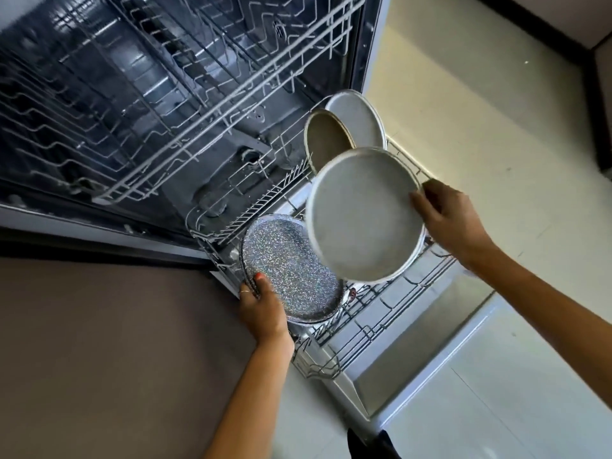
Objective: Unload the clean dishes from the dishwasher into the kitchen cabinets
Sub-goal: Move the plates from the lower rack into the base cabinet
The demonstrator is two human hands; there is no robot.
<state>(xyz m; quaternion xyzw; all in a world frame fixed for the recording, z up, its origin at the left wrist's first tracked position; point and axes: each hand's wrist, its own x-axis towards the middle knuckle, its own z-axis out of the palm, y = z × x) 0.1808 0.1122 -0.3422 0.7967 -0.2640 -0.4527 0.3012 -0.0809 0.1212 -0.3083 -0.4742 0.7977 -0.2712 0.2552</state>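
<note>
Above the pulled-out lower rack (pixel 381 313) of the open dishwasher (pixel 149 111), a plain grey plate (pixel 362 217) is gripped at its right edge by the right hand (pixel 450 220), fingers curled round the rim, and is held tilted, clear of the wires. Just left of and below that hand, a speckled plate (pixel 291 276) is pinched at its lower-left rim by the left hand (pixel 263 313), thumb on its face, partly overlapped by the grey plate. Beyond the right hand, a tan plate (pixel 326 142) and a pale plate (pixel 359 119) are seen standing on edge in the rack, and the empty upper rack (pixel 198 94) is seen further back.
</note>
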